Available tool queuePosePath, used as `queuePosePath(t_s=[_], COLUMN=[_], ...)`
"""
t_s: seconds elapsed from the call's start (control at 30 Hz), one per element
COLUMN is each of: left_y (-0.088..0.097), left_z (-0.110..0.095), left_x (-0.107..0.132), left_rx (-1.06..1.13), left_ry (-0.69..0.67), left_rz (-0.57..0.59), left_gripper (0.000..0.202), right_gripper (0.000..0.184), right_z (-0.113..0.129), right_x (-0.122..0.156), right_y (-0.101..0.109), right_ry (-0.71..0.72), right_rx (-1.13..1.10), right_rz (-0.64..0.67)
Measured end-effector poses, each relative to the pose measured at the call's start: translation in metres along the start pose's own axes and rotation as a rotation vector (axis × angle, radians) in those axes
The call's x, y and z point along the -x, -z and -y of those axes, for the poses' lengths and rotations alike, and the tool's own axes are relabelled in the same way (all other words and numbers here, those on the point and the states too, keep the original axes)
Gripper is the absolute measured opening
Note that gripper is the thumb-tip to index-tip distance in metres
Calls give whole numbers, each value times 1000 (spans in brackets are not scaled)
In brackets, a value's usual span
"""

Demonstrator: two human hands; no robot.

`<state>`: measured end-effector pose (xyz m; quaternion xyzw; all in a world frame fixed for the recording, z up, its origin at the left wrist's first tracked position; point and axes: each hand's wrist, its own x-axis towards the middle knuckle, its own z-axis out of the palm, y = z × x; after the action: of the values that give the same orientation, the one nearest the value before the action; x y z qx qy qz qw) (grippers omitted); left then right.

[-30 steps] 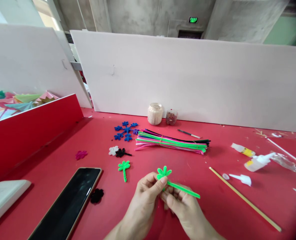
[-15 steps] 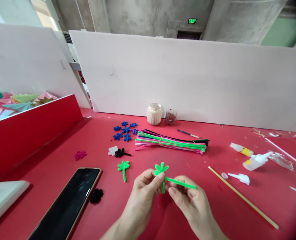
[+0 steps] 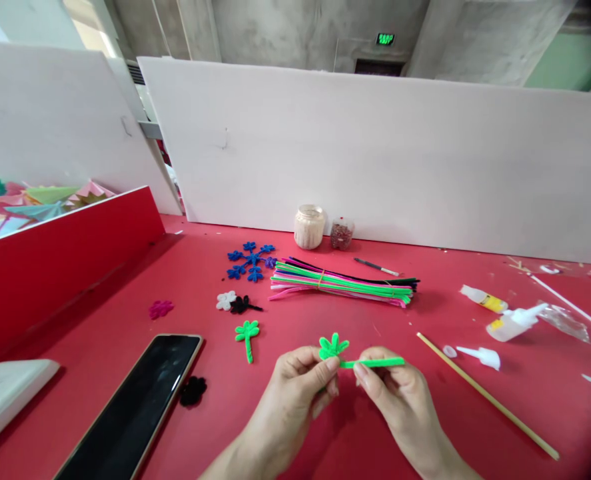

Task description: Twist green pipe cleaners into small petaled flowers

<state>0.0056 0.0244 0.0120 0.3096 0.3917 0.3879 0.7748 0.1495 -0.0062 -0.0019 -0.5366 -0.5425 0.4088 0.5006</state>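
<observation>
A green pipe cleaner flower [image 3: 332,347] with looped petals is pinched at its base by my left hand [image 3: 298,387]. From it a straight green pipe cleaner stem [image 3: 382,363] runs to the right, gripped between thumb and fingers of my right hand [image 3: 395,393]. Where stem and petals meet, my left thumb hides the join. A finished-looking green flower with a short stem [image 3: 248,337] lies to the left of my hands. Beyond them rests a banded bundle of coloured pipe cleaners [image 3: 345,283].
A phone [image 3: 130,407] and a black flower [image 3: 193,391] lie at left. Blue [image 3: 252,260], white [image 3: 226,301] and magenta [image 3: 160,309] pieces sit farther back. Two jars [image 3: 309,228] stand by the white board [image 3: 375,160]. A wooden stick [image 3: 488,395] and glue bottles [image 3: 515,323] are at right.
Both hands have shifted slightly right with the green flower. The flower has tilted and lowered, and the stem now lies more level. The short green end below the flower no longer shows.
</observation>
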Motion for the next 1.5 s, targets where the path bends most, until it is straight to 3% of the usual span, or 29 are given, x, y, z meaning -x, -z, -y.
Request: queuePosePath(t_s=[0.07,0.2,0.3,0.47,0.63,0.83,1.07,1.3,1.5], left_y=[1,4,5,7,4,1,0,6,7], left_z=[-1,0,3,10,6,0,-5,-14,-6], left_x=[-1,-3,-3,-4,-3,0,6,8,2], left_rx=[9,33,22,-58,-236,-551,-773,-713,-516], left_ry=[-34,-88,-28,-15,-30,-124,-221,-37,-63], left_rz=[12,81,141,174,178,155,252,438,327], left_gripper=[22,22,18,20,28,24,27,28,27], right_gripper=[6,21,18,21,24,25,28,28,23], right_z=[-1,-2,3,14,15,14,10,11,16], right_x=[-3,-12,-16,-12,-11,-12,-15,-16,-13], right_y=[3,13,18,15,13,19,22,25,23], right_ry=[-57,-225,-279,-114,-22,-38,-80,-127,-97], right_rx=[-134,-394,-455,-200,93,107,51,-62,12], right_rz=[9,-86,-16,271,208,240,300,383,399])
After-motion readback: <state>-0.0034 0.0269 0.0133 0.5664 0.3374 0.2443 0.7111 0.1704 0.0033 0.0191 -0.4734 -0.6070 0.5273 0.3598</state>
